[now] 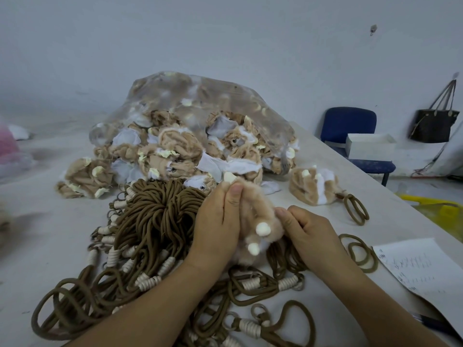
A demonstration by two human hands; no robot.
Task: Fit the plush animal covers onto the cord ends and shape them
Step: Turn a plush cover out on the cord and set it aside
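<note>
1. While the head view is looking down over a pale table (50, 221), the left hand (215, 221) and the right hand (308, 234) are meeting above its middle, both gripping 1 tan plush cover (258, 211).
2. The left hand is wrapping round the cover's left side, its thumb pressing just below a cream tip (229, 177) at the top; its fingers behind the plush are hidden.
3. The right hand is pinching the cover's right edge between thumb and curled fingers.
4. 2 white knobs (263, 230) are sticking out of the cover's lower part, facing the camera.
5. The cover is being held over a heap of brown cords (155, 216), many with cream-wrapped ends and metal rings, lying under and left of both wrists. Whether a cord end is inside the cover cannot be told.
6. Behind the cords, a clear plastic bag (200, 96) is lying open, spilling more tan and white covers (175, 146) onto the table.
7. Right of the bag, another plush piece (313, 186) is lying with a brown cord loop (355, 209) trailing from it.
8. Near the right forearm, a handwritten sheet of paper (421, 266) is lying by the table edge, a pen (431, 324) just beside it.
9. Beyond the table, a white box (370, 146) is sitting on a blue chair (350, 121), and a dark handbag (433, 123) is hanging on the wall.
</note>
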